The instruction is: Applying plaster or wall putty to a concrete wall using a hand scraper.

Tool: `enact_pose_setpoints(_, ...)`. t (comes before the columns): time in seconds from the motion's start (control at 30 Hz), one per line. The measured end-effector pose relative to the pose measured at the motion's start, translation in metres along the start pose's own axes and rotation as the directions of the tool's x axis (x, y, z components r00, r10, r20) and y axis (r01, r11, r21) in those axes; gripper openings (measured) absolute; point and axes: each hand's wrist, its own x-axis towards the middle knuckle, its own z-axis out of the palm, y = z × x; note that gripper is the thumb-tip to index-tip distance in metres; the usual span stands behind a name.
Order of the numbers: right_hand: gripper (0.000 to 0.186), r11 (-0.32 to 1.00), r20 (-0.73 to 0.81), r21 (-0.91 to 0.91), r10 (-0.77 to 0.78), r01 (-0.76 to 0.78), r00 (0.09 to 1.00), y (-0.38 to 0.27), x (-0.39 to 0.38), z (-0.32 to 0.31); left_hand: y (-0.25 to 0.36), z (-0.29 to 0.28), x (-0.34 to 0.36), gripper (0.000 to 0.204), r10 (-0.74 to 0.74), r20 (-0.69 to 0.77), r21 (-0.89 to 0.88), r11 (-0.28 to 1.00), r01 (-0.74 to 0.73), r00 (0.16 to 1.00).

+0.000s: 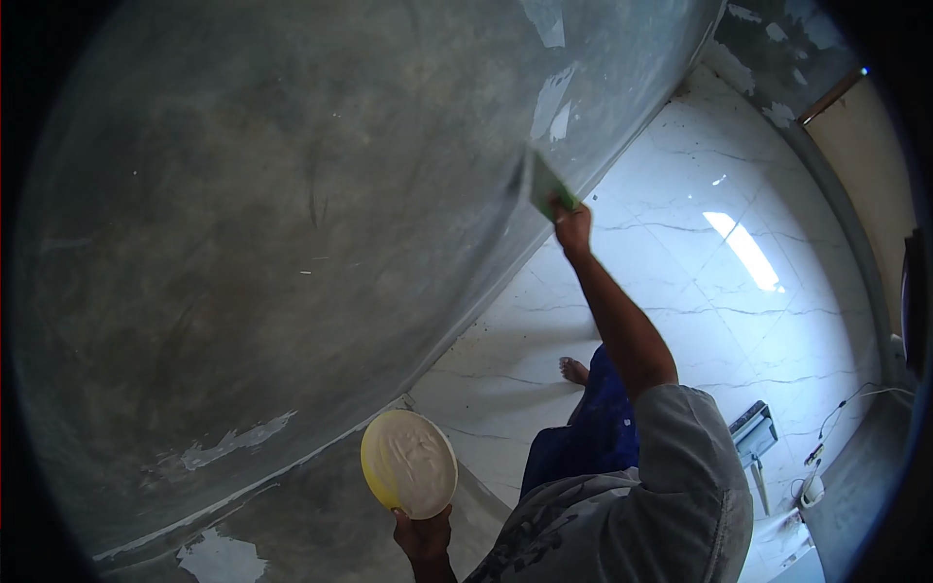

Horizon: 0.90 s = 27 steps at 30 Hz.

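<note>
My right hand point(573, 228) is stretched far forward and closed around a wide putty knife point(550, 183) with green along the side I grip. Its blade is at the grey wall point(292, 214), slightly blurred; whether it touches cannot be made out. Low in the view, my left hand point(425, 532) grips the underside and near edge of a yellow bowl point(373, 468). Smeared off-white putty point(424, 464) fills the bowl, which is tilted toward me. Pale putty patches point(551, 102) mark the wall just beyond the knife.
White veined floor tiles point(661, 262) run along the wall's foot to my right. A dark flat tool with a handle point(754, 432) lies on them, near a cable point(826, 428) and a white object point(811, 489). My bare foot point(574, 370) stands near the wall.
</note>
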Motion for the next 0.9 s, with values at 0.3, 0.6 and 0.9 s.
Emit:
enact_pose_setpoints(0.3, 0.056, 0.806, -0.079, 0.345, 0.536, -0.481, 0.841, -0.019, 0.108, -0.024, -0.007, -0.001, -0.001, 0.069, 0.002, 0.013, 0.002, 1.0, -0.002, 1.0)
enact_pose_setpoints(0.6, 0.035, 0.96, -0.07, 0.255, 0.14, -0.118, 0.988, -0.117, 0.054, 0.011, -0.007, 0.01, 0.018, 0.075, 0.004, 0.007, 0.054, 0.999, -0.004, 1.0)
enact_pose_setpoints(0.9, 0.027, 1.0, 0.53, 0.011, -0.028, 0.026, 0.847, -0.206, -0.125, 0.048, -0.003, 0.005, 0.017, 0.068, 0.031, 0.168, -0.02, 0.999, -0.028, 0.985)
